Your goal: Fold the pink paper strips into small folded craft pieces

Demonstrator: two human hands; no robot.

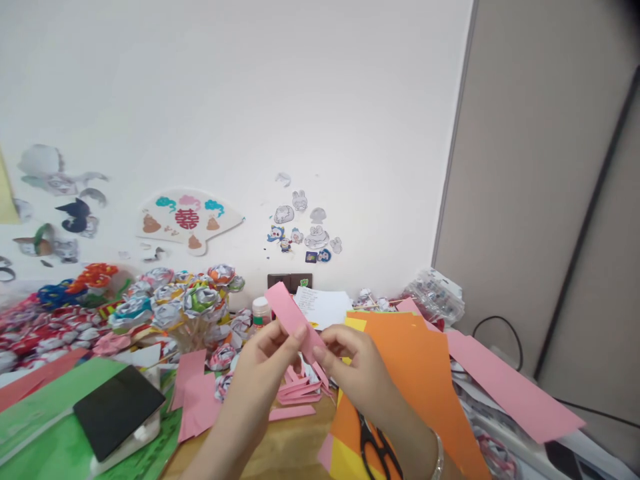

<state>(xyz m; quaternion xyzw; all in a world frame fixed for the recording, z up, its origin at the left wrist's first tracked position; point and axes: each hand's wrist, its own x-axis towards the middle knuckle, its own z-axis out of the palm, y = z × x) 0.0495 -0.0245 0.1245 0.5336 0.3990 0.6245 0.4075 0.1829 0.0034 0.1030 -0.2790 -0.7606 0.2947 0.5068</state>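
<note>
A strip of pink paper (286, 308) is held up at a slant over the table, its upper end leaning left. My left hand (273, 357) pinches it along its middle between thumb and fingers. At its lower end my right hand (350, 357) grips the same strip, thumb on the near face. Below both hands lies a pile of narrow folded pink strips (299, 390). Wider pink paper pieces (197, 403) lie to the left of my left forearm. Black-handled scissors (373, 450) rest under my right wrist, partly hidden, on orange and yellow sheets.
Orange sheets (410, 360) cover the right side, beside a long pink sheet (520, 390). Left are paper flowers (185, 300), a black flat object (120, 410) and a green sheet (35, 400). A small white bottle (261, 310) and a handwritten note (325, 305) stand near the wall.
</note>
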